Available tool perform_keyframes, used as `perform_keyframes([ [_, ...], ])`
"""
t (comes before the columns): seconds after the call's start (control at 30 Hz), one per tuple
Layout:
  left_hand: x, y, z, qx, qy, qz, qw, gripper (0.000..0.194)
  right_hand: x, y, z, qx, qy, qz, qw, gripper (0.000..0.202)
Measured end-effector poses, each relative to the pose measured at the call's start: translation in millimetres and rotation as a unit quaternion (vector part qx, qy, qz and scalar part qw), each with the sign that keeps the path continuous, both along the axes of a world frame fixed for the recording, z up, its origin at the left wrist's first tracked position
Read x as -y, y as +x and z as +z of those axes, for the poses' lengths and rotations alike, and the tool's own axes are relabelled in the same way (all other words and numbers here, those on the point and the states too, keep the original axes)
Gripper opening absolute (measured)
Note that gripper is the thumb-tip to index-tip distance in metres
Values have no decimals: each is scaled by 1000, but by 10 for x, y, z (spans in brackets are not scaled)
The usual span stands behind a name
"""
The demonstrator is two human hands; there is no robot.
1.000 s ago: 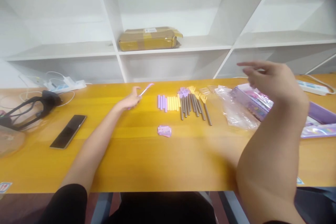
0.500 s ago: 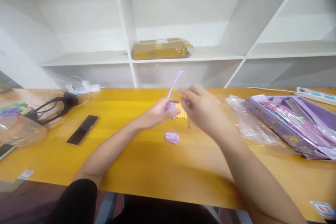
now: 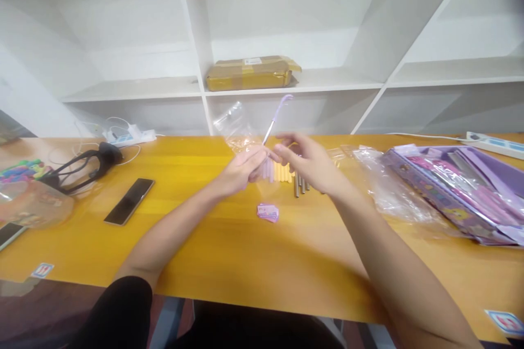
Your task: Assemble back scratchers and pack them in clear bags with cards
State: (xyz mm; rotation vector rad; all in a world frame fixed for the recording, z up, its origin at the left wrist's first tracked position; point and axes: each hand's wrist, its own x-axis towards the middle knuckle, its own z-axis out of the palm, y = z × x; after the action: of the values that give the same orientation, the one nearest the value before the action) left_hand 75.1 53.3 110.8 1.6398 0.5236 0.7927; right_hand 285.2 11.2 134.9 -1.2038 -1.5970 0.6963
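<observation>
My left hand (image 3: 245,168) is closed round a thin metal rod with a curved purple end (image 3: 283,103), which points up and away. A clear plastic bag (image 3: 236,126) stands up beside the fingers of this hand. My right hand (image 3: 305,158) is just right of the rod, its fingers apart and slightly curled, with nothing visible in them. Below and between the hands lie purple sticks (image 3: 268,170), yellow sticks (image 3: 283,173) and several metal tubes (image 3: 300,184). A small stack of purple cards (image 3: 268,212) rests nearer to me.
A purple box (image 3: 450,196) of pink packets stands at the right, with clear wrapping (image 3: 385,185) beside it. At the left are a phone (image 3: 130,201), black glasses-like gear (image 3: 88,169) and a tub (image 3: 36,204). A parcel (image 3: 249,75) sits on the shelf.
The curved purple end has risen slightly. A clear bag now shows by my left hand. My right hand has shifted slightly left and down, and the metal tubes are now visible.
</observation>
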Motion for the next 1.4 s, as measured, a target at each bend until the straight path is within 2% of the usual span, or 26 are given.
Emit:
perform_keyframes([
  [0.1,65,17,-16,-44,24,-42,998,47,-68,-100,-72,-67,-29,28,997,44],
  [0.23,50,20,-8,-62,68,-59,994,48,-126,-61,-86,-145,-23,-23,989,35],
  [0.3,-16,-23,46,-24,58,-35,997,52,-169,70,-63,-179,22,-61,982,35],
  [0.4,-124,-146,189,24,24,33,999,60,-208,311,22,-225,135,-124,957,38],
  [0.47,-166,-243,299,35,24,86,995,65,-180,427,102,-245,197,-134,940,38],
  [0.5,-173,-289,350,38,29,110,993,66,-146,457,142,-245,200,-126,940,38],
  [0.57,-169,-368,433,47,43,145,987,66,-50,457,207,-215,139,-87,963,37],
  [0.67,-137,-445,513,69,61,165,982,67,105,330,244,-116,-6,-21,993,44],
  [0.77,-93,-462,546,85,66,171,979,72,194,142,210,-27,-84,-5,996,54],
  [0.83,-55,-432,528,93,58,167,980,72,209,26,172,-23,-112,-6,993,51],
  [0.97,31,-279,370,91,42,113,988,58,216,-121,129,-68,-85,7,994,38],
  [1.07,69,-156,234,93,33,98,990,41,241,-136,133,-43,-79,20,996,42],
  [1.17,55,-119,194,117,18,127,985,36,262,-71,136,1,-59,20,998,49],
  [1.27,8,-169,236,141,23,180,973,37,277,37,153,47,-6,23,999,62],
  [1.4,-26,-246,298,151,42,226,961,41,330,148,259,107,-11,86,991,69],
])
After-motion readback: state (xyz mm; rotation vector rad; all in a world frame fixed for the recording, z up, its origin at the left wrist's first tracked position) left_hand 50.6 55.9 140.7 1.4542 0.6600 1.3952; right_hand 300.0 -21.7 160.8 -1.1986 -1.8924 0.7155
